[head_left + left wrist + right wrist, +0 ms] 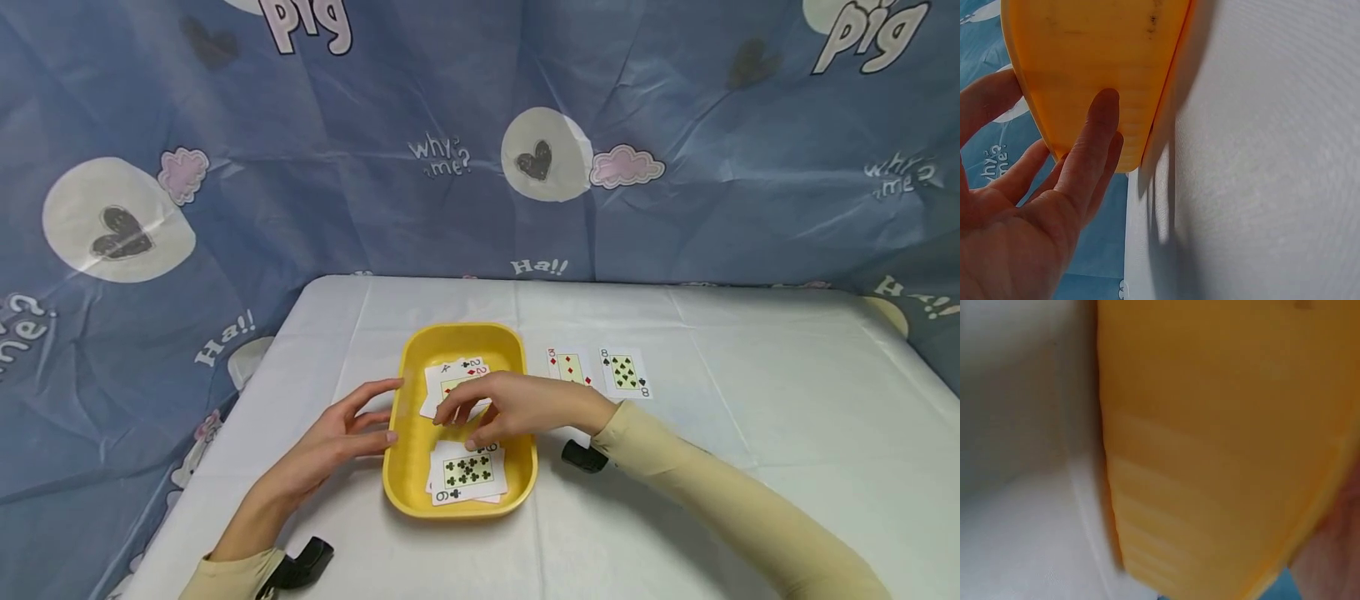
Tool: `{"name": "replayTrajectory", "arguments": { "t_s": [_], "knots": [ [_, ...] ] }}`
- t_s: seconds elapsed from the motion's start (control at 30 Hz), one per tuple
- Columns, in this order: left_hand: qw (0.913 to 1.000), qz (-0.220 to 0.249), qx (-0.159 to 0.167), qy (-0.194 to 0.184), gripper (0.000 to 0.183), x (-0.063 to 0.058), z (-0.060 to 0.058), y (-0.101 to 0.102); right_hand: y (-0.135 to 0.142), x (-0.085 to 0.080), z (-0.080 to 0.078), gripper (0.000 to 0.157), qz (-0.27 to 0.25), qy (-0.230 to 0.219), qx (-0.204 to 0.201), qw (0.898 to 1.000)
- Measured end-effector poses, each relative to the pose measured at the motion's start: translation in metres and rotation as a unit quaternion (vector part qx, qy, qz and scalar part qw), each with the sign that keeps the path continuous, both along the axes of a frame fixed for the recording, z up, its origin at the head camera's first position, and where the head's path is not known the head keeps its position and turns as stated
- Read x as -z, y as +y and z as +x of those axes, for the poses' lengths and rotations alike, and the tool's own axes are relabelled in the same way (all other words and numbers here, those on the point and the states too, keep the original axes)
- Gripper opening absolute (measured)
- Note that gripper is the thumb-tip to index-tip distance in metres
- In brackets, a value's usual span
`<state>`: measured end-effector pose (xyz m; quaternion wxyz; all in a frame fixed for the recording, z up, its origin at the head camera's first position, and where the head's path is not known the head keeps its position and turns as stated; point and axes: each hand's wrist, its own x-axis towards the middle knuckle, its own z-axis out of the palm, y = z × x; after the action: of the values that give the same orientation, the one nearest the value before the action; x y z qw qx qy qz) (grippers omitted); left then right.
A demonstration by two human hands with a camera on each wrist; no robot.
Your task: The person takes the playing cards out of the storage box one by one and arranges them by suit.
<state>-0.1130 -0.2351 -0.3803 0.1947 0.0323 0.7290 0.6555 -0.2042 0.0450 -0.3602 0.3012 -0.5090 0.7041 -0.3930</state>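
A yellow plastic tray (405, 479) holds two small piles of playing cards. In the far pile (433, 383) red and black twos show; a nine of clubs (468, 471) tops the near pile. My left hand (337, 437) rests its spread fingers against the tray's left side; the left wrist view shows fingertips on the outer wall (1079, 50). Over the tray my right hand (517, 404) hangs with loosely bent fingers between the piles, its thumb at the nine's far edge. No card shows in its fingers. In the right wrist view the tray wall (1210, 456) hides most of this hand.
Right of the tray, a three of diamonds (570, 367) and an eight of spades (626, 373) lie face up on the white-covered table (750, 375). Another card (572, 435) is mostly hidden under my right wrist. A blue printed cloth (450, 225) hangs behind.
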Motion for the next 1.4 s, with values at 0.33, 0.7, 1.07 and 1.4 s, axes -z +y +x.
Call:
{"name": "replayTrajectory", "arguments": {
  "t_s": [0.33,0.7,1.07,1.4],
  "knots": [
    [1.0,0.002,0.005,0.002,0.068,0.001,0.0,-0.001,-0.026,0.006,-0.01,0.046,0.104,0.05,-0.066,0.991],
    [0.9998,0.004,0.016,0.011,0.068,0.003,0.0,0.0,-0.037,0.012,-0.009,0.057,0.156,0.116,-0.108,0.975],
    [0.9998,0.001,0.014,0.015,0.067,0.003,0.0,-0.003,-0.042,0.014,-0.003,0.055,0.164,0.168,-0.098,0.967],
    [0.9998,0.0,0.014,0.012,0.068,0.003,0.0,-0.002,-0.042,0.018,-0.001,0.054,0.096,0.178,-0.093,0.975]
  ]
}}
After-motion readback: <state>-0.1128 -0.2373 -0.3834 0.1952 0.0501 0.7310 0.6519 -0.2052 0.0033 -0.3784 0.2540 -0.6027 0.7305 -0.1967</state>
